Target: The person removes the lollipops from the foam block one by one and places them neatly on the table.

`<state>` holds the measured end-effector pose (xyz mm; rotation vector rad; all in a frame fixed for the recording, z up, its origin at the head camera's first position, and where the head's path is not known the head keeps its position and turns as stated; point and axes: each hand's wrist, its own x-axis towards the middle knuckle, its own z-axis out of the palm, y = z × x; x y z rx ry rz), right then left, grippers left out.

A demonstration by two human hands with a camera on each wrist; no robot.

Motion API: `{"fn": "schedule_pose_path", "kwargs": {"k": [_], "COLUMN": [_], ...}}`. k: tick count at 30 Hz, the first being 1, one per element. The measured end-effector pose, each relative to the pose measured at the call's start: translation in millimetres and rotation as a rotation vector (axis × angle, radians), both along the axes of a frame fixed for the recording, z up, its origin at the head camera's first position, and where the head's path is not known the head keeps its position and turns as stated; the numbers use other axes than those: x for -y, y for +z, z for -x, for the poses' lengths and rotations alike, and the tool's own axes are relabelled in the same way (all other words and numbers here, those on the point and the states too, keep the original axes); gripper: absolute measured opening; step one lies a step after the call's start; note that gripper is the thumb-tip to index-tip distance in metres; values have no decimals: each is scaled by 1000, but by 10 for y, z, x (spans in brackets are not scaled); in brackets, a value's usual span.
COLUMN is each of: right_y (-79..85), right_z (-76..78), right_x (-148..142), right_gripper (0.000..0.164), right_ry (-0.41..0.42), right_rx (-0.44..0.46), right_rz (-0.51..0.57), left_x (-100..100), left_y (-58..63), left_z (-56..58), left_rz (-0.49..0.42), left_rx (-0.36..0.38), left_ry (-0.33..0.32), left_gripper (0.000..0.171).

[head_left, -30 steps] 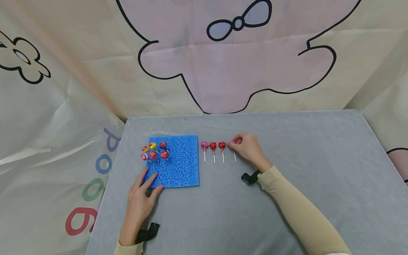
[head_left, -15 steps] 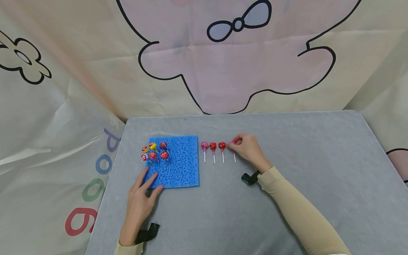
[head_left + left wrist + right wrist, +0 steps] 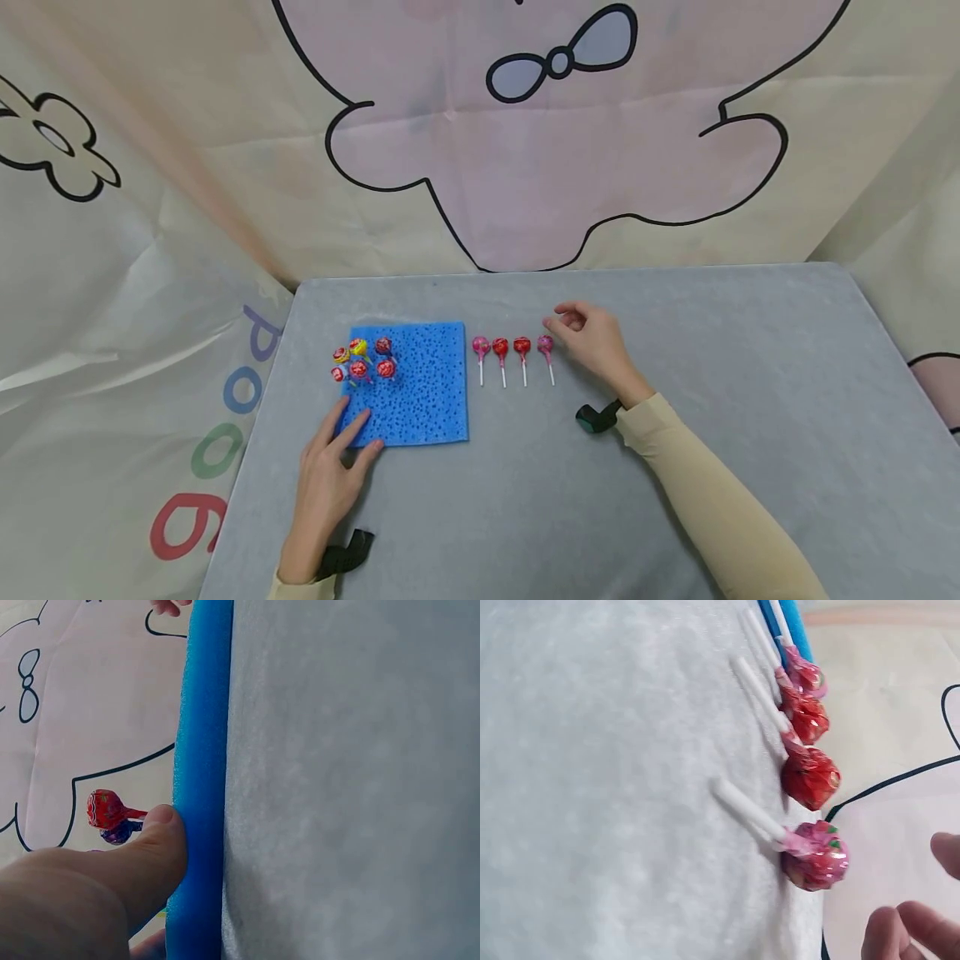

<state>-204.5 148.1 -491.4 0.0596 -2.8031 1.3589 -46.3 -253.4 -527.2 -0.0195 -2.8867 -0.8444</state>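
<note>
My left hand (image 3: 330, 475) rests with spread fingers on the near left corner of a blue foam block (image 3: 427, 392); in the left wrist view its thumb (image 3: 154, 844) touches the block's edge. Several lollipops (image 3: 358, 368) are stuck into the foam at its left side. To the right of the block lies a row on the table: a pink lollipop (image 3: 482, 344), two red ones, and a pink-wrapped lollipop (image 3: 545, 342) at the right end, sticks toward me. My right hand (image 3: 600, 346) hovers just beside that last lollipop, fingers loosely bent, holding nothing.
A grey cloth covers the table (image 3: 510, 500). Behind it hangs a printed curtain (image 3: 525, 167), with another lettered sheet (image 3: 112, 333) along the left. Dark straps circle both wrists.
My right hand has let go of the pink lollipop at the row's right end and drawn up and slightly right. My left hand stays on the foam block.
</note>
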Motion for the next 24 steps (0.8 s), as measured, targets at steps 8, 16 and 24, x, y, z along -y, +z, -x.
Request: {"fn": "schedule_pose_path", "kwargs": {"k": [8,16,24], "right_y": [37,68,85], "right_z": [-16,-10,7], "right_x": [13,40,147], "right_gripper": [38,36,36], "right_ry": [38,54,119], "right_rx": [-111,-135,-110], "right_rz": [120,155,142], "left_x": [16,7,4], "left_y": [2,4,-5], "left_z": [-42,-21,3], "left_rz": [12,25,17], "left_rx": [-9,0,-10], "left_ry": [8,14,10], "left_gripper": [55,55,55]}}
